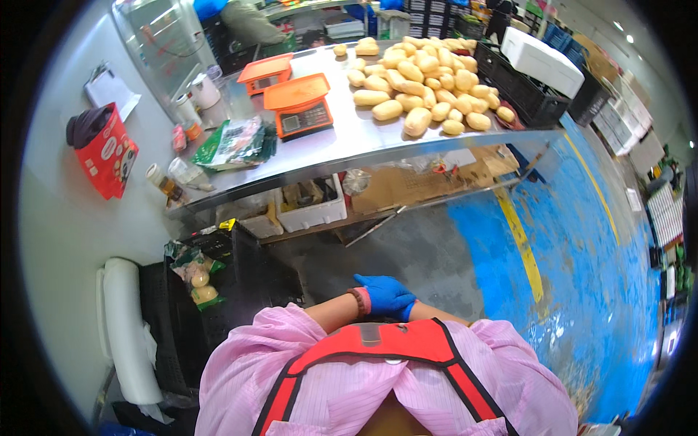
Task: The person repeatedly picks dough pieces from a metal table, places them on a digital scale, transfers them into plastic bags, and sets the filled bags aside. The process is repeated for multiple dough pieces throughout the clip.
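My left hand [386, 295], in a blue glove with a pink cuff, lies over my right hand [405, 312] in front of my body; the right one, also blue-gloved, is mostly covered. No object shows in either hand. Beyond them stands a metal table [349, 143]. A large heap of potatoes [417, 121] covers its right half. Two orange digital scales [303, 118] [267, 76] stand left of the heap. Printed green plastic bags [235, 143] lie flat near the left front edge.
A black crate [515, 82] with a white foam box [541, 61] stands at the table's right end. Bagged potatoes [200, 279] lie on black crates at left, beside a white plastic roll [128, 327]. A foam box [312, 215] sits on the lower shelf.
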`<state>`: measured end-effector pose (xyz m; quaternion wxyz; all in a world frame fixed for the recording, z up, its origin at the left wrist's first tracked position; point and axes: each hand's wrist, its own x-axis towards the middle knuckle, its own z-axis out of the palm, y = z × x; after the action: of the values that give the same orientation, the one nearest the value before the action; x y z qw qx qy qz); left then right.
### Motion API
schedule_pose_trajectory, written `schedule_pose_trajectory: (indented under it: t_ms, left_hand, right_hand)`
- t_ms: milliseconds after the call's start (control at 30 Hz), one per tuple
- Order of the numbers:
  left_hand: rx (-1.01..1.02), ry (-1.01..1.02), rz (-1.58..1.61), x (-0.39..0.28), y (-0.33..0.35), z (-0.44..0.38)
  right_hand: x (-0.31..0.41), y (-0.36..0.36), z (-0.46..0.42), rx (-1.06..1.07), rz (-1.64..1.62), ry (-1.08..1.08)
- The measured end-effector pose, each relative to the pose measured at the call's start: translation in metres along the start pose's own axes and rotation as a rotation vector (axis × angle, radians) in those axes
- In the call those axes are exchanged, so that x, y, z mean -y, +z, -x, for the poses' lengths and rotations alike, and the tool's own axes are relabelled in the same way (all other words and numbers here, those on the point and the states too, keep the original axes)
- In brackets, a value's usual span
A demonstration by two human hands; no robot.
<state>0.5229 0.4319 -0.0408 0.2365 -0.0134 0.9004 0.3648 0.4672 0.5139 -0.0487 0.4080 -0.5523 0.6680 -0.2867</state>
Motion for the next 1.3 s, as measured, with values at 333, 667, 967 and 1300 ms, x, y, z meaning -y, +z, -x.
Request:
schedule_pose_trajectory:
  t_ms: [333, 667, 967, 1300]
  left_hand:
    - [-0.338, 0.195, -0.222, 0.0, -0.018, 0.022]
    - [-0.264, 0.337, 0.958, -0.004, -0.053, 0.049]
    - [-0.366, 0.679, 2.198, 0.026, -0.082, 0.04]
    - [-0.396, 0.341, 2.118, -0.009, -0.1, 0.005]
  right_hand:
    - [0.006, -0.009, -0.024, 0.043, 0.02, -0.031]
    - [0.007, -0.023, -0.03, 0.042, 0.072, -0.057]
    - [0.016, -0.011, -0.061, -0.121, 0.357, -0.233]
    - [0.008, -0.024, -0.07, 0.164, 0.116, -0.18]
